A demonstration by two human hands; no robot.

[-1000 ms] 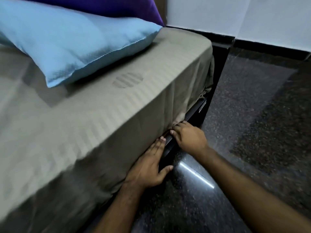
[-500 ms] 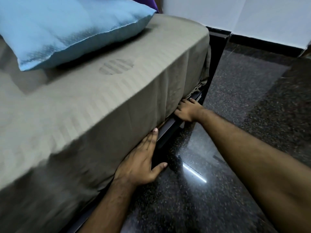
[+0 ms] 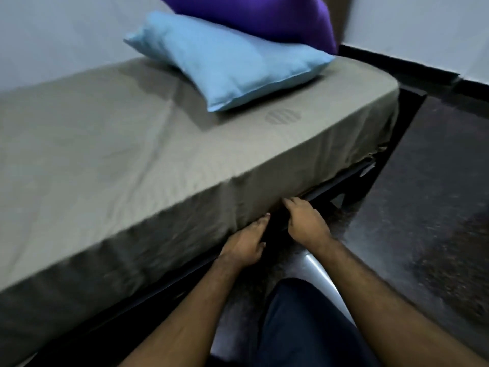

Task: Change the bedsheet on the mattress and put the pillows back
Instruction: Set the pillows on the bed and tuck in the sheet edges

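Both hands down at lower edge of bedsheet (image 3: 164, 165) on near side of mattress. Left hand (image 3: 244, 243) flat against hanging sheet, fingers straight and pointing up-right along the fabric, thumb out toward the floor; pressing, not gripping. Right hand (image 3: 304, 223) just right of left, close but not touching, fingers bent at the sheet's bottom hem where it meets the dark bed frame (image 3: 352, 176); fingertips partly hidden, so cannot tell whether pinching fabric or just pushing it in. Olive-grey sheet spread over whole mattress top, up and left of the hands, draped down the side directly above them; hem looks looser and bunched at the far corner, up-right of right hand. Light blue pillow (image 3: 232, 64) lying on sheet well above the hands, purple pillow (image 3: 259, 17) behind it, propped at the head end. Dark speckled floor (image 3: 428, 197) right of right hand. Knee in dark trousers (image 3: 299, 321) below both wrists. Image motion-blurred.
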